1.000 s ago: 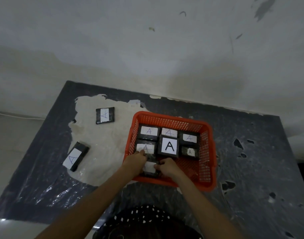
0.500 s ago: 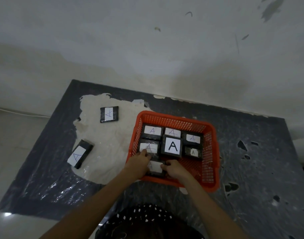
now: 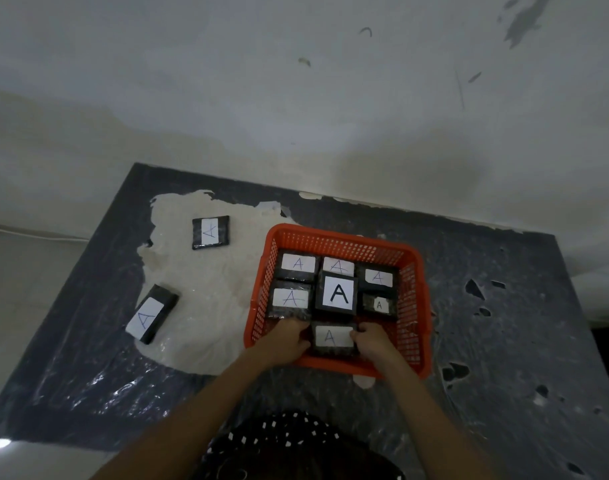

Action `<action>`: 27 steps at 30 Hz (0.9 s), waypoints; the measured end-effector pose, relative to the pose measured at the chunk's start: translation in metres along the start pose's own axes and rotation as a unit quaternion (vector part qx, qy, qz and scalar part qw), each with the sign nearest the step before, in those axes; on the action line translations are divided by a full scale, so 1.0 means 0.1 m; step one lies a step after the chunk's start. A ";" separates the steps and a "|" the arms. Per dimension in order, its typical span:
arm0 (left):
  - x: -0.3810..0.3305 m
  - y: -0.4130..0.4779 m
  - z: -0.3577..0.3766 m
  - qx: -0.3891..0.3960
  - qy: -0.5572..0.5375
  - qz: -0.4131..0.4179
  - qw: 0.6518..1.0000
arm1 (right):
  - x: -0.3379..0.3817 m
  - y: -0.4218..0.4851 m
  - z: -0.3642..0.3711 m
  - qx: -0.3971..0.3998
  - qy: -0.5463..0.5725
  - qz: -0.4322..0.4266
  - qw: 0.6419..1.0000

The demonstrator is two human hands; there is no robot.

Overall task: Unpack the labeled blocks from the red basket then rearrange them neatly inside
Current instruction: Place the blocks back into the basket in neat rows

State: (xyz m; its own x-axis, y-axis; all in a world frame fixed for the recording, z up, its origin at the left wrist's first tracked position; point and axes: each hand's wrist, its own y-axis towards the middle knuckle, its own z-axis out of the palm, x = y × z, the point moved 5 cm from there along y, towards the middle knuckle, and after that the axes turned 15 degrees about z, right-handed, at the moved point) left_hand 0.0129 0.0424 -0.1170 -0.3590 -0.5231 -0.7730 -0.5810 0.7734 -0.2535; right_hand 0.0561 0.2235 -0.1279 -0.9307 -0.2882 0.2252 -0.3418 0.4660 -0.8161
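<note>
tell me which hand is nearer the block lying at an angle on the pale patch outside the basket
Left. The left hand is inside the red basket at its near-left corner, on the angled block's side; the right hand is farther right.

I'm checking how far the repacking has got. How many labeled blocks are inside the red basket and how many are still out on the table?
Blocks in the red basket: 7, one between both hands
Blocks on the table: 2
Total: 9

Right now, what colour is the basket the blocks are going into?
Red-orange plastic with a mesh lattice wall; the basket shows clearly in the head view.
</note>
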 end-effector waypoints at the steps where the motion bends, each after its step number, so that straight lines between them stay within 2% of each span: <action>1: -0.01 0.01 0.01 -0.003 -0.010 0.001 1.000 | 0.00 0.00 -0.01 -0.013 -0.002 -0.001 1.000; 10: -0.08 0.06 0.02 -0.027 -0.023 0.010 0.999 | -0.01 -0.02 -0.05 -0.104 0.030 -0.036 0.993; 14: -0.12 0.05 -0.01 -0.030 -0.013 0.014 0.999 | -0.02 -0.06 -0.06 -0.109 0.054 -0.042 0.992; 16: -0.13 0.01 -0.11 -0.046 0.001 0.014 0.999 | -0.01 -0.14 -0.06 -0.147 0.049 -0.053 0.986; 18: -0.14 -0.06 -0.29 -0.087 0.015 0.026 0.996 | 0.04 -0.25 -0.05 -0.226 0.018 -0.092 0.970; 20: -0.11 -0.18 -0.55 -0.161 0.027 0.041 0.986 | 0.13 -0.36 0.01 -0.260 0.011 -0.168 0.951; 24: 0.11 -0.59 -1.07 -0.326 0.036 0.031 0.944 | 0.25 -0.42 0.21 -0.221 -0.027 -0.277 0.935; 26: 0.37 -0.90 -1.20 -0.392 0.089 -0.019 0.915 | 0.26 -0.40 0.25 -0.215 -0.038 -0.296 0.930; 27: 0.56 -1.06 -1.23 -0.408 0.126 -0.074 0.901 | 0.25 -0.38 0.25 -0.214 -0.035 -0.298 0.930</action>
State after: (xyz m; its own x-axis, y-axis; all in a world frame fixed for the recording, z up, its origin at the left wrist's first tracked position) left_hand -0.0353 -0.1133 -0.0620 -0.3280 -0.7426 -0.5839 -0.9431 0.2215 0.2479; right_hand 0.0489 0.1778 -0.1048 -0.5541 -0.6481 0.5225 -0.8283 0.4917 -0.2685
